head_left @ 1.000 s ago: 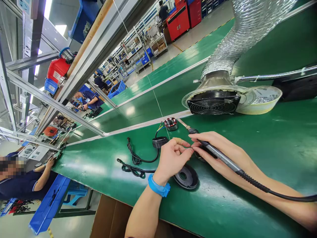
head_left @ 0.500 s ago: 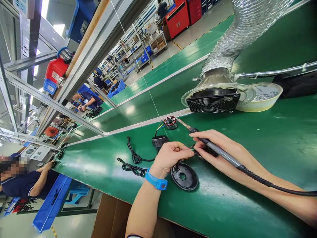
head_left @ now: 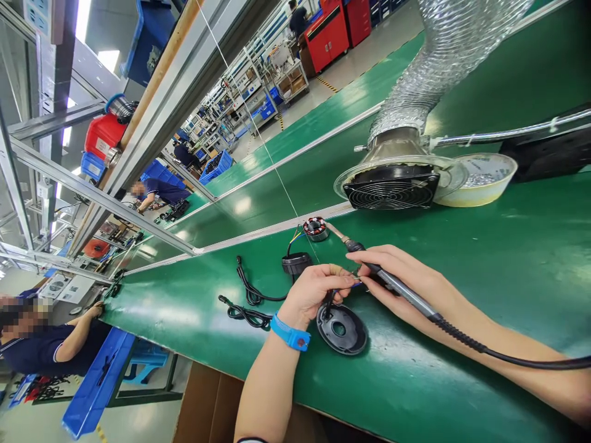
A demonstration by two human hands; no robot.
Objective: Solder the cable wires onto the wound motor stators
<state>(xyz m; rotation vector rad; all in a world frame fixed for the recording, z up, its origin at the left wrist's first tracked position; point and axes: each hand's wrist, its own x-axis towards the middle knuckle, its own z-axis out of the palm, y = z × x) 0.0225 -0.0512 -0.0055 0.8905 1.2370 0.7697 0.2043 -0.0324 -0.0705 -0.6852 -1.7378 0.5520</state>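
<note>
My left hand (head_left: pixel 316 294), with a blue wrist strap (head_left: pixel 289 332), pinches thin wires between thumb and fingers just above a black round cover (head_left: pixel 342 329) lying on the green belt. My right hand (head_left: pixel 406 283) is closed round a soldering iron (head_left: pixel 397 286); its metal tip points up-left toward a small stator with copper windings (head_left: pixel 316 227). The fingertips of both hands meet over the wires. A black round part (head_left: pixel 297 263) with coloured leads sits just left of my left hand.
A fume extractor fan (head_left: pixel 391 189) on a foil duct (head_left: pixel 443 55) stands behind the hands, beside a shallow bowl (head_left: pixel 480 181). Two coiled black cables (head_left: pixel 247 301) lie to the left. Other workers sit along the conveyor (head_left: pixel 508 258) at left.
Both hands stayed together over the wires; the left hand lowered slightly toward the black cover. The view drifted a little.
</note>
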